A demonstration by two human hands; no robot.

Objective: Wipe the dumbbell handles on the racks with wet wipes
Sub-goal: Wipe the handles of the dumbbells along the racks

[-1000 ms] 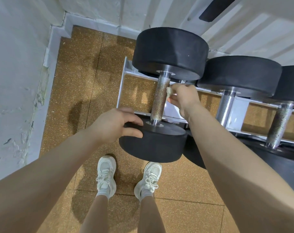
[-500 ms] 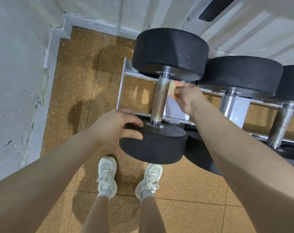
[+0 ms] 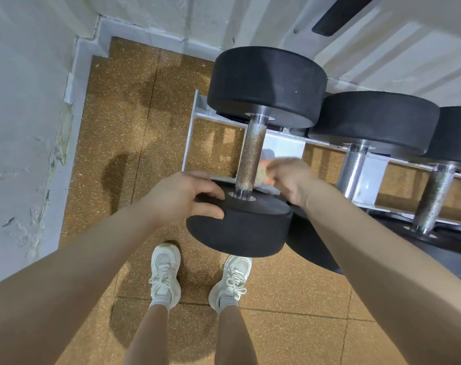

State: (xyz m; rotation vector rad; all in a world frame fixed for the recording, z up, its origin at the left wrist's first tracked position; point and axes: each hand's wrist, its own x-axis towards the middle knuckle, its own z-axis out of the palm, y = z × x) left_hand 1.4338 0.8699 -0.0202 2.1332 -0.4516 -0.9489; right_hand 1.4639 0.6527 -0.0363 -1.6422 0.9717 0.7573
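- Wiping under way on the leftmost dumbbell [image 3: 253, 154], lying across the white rack [image 3: 195, 119] in the corner of the room.
- Left hand [image 3: 180, 197] curled over the rim of the near weight head [image 3: 239, 225], fingers on top and thumb on the side face: a firm steadying grip.
- Right hand [image 3: 290, 177] blurred, pressed against the right side of the knurled handle [image 3: 251, 156] near its lower end, grip closed around a bunched wet wipe [image 3: 263, 171]; only a pale scrap of it visible between fingers and steel.
- Wipe low on the bar; upper stretch bare and brownish, hard to say whether already cleaned.
- Far side of the handle hidden, so coverage all round not checkable.
- Two more dumbbells to the right, second handle [image 3: 354, 169] and third handle [image 3: 432, 198], untouched by either hand at present.
- Judged early in the task: first handle in progress, at least two visible handles left, more possibly out of view.
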